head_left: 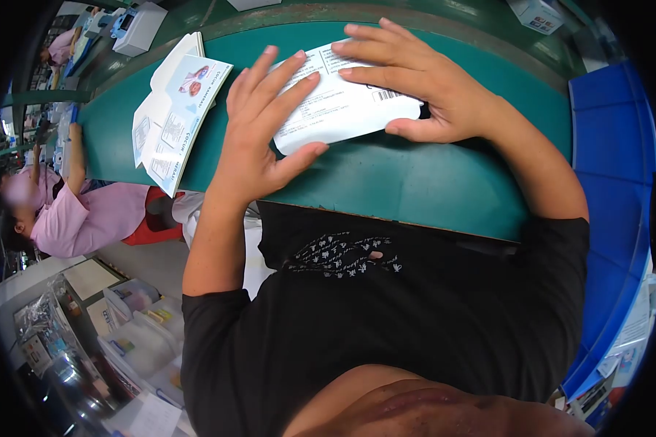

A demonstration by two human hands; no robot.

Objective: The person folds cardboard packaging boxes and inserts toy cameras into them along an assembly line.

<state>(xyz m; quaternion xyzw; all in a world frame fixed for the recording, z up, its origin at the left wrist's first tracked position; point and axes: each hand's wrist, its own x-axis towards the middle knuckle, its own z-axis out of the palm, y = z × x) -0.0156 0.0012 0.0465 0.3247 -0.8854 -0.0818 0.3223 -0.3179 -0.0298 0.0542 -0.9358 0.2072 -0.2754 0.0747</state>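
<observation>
A flat, pale printed carton with lines of text and a barcode is in front of me at the green table. My left hand lies over its left end, fingers spread and thumb out along the near edge. Across the right end rests my right hand, its fingers stretched over the print and its thumb near the lower corner. Both palms face the carton, and neither hand is closed round it. How the carton is supported underneath cannot be seen.
To the left lies a stack of flat printed cartons. Blue bins border the table on the right. A co-worker in a pink shirt is at the far left. Plastic containers stand at lower left, and a white box sits beyond.
</observation>
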